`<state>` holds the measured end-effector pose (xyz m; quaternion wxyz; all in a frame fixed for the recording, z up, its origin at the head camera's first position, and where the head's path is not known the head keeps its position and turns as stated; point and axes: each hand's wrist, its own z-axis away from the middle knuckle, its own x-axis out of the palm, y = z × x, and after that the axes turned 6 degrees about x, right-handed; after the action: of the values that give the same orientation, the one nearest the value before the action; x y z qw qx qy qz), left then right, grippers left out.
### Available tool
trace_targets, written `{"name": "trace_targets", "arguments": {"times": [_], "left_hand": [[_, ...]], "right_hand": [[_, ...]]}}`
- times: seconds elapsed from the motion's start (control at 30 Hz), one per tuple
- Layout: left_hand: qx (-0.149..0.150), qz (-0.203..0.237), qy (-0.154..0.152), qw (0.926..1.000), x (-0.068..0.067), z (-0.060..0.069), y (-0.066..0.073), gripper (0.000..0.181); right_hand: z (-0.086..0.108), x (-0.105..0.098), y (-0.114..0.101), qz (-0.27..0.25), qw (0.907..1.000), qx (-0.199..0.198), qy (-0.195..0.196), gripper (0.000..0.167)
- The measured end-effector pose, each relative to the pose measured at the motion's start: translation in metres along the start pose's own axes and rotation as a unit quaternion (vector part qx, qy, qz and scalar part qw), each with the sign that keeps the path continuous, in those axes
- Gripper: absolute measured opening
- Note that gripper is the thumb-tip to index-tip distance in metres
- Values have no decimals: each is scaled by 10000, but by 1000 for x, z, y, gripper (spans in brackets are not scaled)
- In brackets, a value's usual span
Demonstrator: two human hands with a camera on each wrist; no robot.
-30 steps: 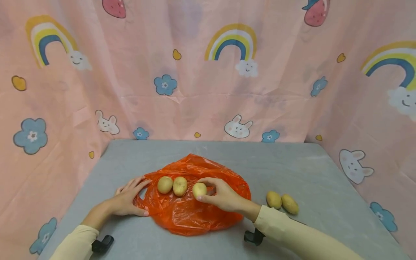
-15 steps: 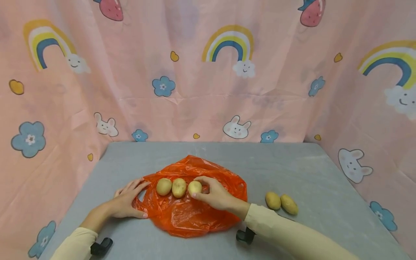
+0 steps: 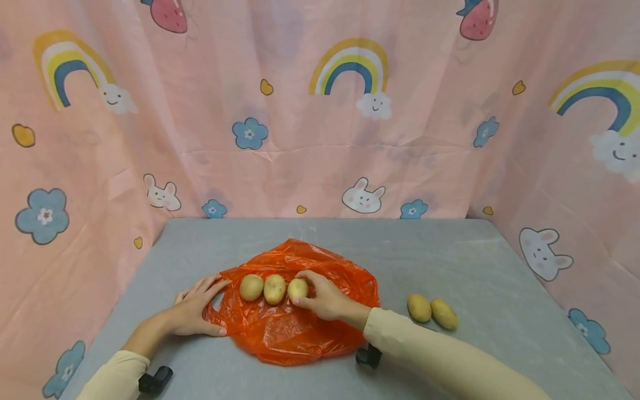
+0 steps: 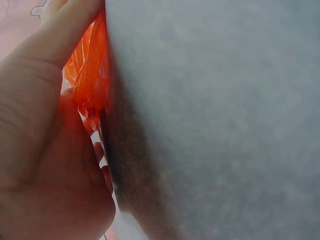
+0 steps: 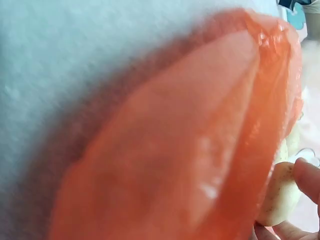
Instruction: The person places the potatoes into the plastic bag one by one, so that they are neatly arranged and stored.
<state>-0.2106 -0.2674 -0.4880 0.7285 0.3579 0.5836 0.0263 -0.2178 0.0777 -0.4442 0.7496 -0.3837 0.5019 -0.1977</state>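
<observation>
An orange plastic bag point(image 3: 295, 333) lies spread flat on the grey table. Three potatoes sit in a row on it: a left potato point(image 3: 251, 288), a middle potato point(image 3: 275, 289) and a right potato point(image 3: 297, 289). My right hand point(image 3: 327, 299) holds the right potato between thumb and fingers, close beside the middle one. The right wrist view shows the thumb against this potato point(image 5: 280, 197), past the blurred bag. At the bag's left edge rests my left hand point(image 3: 194, 312), fingers extended and thumb touching the plastic. Film point(image 4: 90, 75) shows between that thumb and palm in the left wrist view.
Two more potatoes, one rounder point(image 3: 419, 308) and one longer point(image 3: 444, 314), lie side by side on the table point(image 3: 425, 250) to the right of the bag. A pink patterned curtain point(image 3: 300, 111) surrounds the table's back and sides.
My right hand has moved left with its potato, bringing it up beside the middle potato on the bag. The left hand stays at the bag's left edge.
</observation>
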Motion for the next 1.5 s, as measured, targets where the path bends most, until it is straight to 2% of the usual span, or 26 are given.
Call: {"name": "trace_targets", "arguments": {"times": [0.43,0.67,0.8,1.03,1.3,1.5], "left_hand": [[-31,-10,-14,10000,-1,3,0,111],[14,-36,58,10000,-2,4,1,110],[20,-6,27,10000,-3,5,3,111],[-19,26,14,10000,-3,5,3,111],[19,31,41,10000,-3,0,2,111],[-8,42,-27,10000,-1,1,2,112]], "right_hand": [[-9,3,-10,746,9968,283,-12,47],[-12,2,-13,1053,9940,255,145,48],[-12,3,-13,1101,9934,286,162,49],[-12,5,-13,1215,9923,77,245,47],[-17,2,-7,1223,9921,-10,293,56],[-17,0,-1,1141,9932,-53,216,59]]}}
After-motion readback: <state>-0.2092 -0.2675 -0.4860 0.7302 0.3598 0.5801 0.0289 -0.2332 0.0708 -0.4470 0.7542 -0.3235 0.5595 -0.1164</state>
